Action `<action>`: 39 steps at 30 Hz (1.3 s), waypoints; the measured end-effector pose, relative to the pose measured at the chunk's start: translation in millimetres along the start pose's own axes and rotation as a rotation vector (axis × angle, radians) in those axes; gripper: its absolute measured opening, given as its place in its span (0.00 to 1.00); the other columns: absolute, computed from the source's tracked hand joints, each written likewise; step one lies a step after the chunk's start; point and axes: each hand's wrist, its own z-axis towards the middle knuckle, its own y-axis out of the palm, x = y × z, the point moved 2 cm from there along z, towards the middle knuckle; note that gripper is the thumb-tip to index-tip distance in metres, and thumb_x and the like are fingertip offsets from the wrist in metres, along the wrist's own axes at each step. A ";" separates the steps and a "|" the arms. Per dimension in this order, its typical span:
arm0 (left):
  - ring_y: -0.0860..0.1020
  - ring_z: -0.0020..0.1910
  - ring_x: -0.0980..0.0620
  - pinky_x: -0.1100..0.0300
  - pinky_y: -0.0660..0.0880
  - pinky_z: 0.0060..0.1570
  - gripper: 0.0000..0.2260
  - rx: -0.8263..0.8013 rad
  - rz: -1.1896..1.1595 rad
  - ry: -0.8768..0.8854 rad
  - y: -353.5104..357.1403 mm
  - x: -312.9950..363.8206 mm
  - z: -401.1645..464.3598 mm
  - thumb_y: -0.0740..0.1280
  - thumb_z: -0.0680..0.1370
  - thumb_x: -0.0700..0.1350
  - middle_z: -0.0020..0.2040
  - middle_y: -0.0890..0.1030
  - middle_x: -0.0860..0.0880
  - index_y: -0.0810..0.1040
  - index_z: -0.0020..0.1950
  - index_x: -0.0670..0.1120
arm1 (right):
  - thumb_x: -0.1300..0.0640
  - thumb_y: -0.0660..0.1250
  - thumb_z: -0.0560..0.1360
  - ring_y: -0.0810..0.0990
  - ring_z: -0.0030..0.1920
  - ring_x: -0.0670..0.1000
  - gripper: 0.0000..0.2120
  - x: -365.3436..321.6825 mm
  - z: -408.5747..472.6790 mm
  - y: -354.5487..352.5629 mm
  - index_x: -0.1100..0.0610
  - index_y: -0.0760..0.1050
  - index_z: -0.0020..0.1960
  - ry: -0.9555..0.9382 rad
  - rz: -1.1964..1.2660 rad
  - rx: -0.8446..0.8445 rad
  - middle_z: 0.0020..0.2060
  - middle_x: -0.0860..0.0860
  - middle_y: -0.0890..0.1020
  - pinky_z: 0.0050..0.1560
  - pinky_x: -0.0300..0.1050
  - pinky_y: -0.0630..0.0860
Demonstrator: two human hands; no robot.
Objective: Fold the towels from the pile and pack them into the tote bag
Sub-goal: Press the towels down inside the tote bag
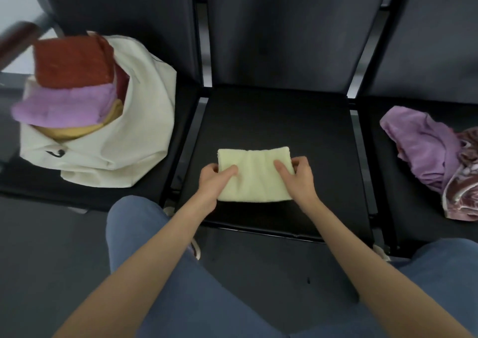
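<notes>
towel (254,175): pale yellow, folded into a neat rectangle, sitting on the middle seat (271,120)
left hand (214,180): pinching the towel's left edge, thumb on top
right hand (297,176): same deal, right edge
bag (134,141): left seat, stuffed with red, purple, yellow towels
pile (437,156): right seat, crumpled purple and patterned stuff

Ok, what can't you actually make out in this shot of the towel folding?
- Head view: inside of the tote bag, hidden by the stacked folded towels.
- Unfolded pile: cut off by the right edge; count unclear.
- Fingers under the pale yellow towel, both hands.
- Top-left corner: blurred.
</notes>
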 end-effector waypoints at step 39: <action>0.61 0.72 0.36 0.43 0.60 0.69 0.23 0.701 1.014 0.635 -326.4 124.0 96.0 0.60 0.81 0.49 0.72 0.65 0.37 0.64 0.74 0.41 | 0.55 0.58 0.81 0.71 0.61 0.53 0.20 -234.8 32.6 301.3 0.59 0.65 0.72 -0.805 -0.357 -0.470 0.62 0.58 0.69 0.58 0.32 0.61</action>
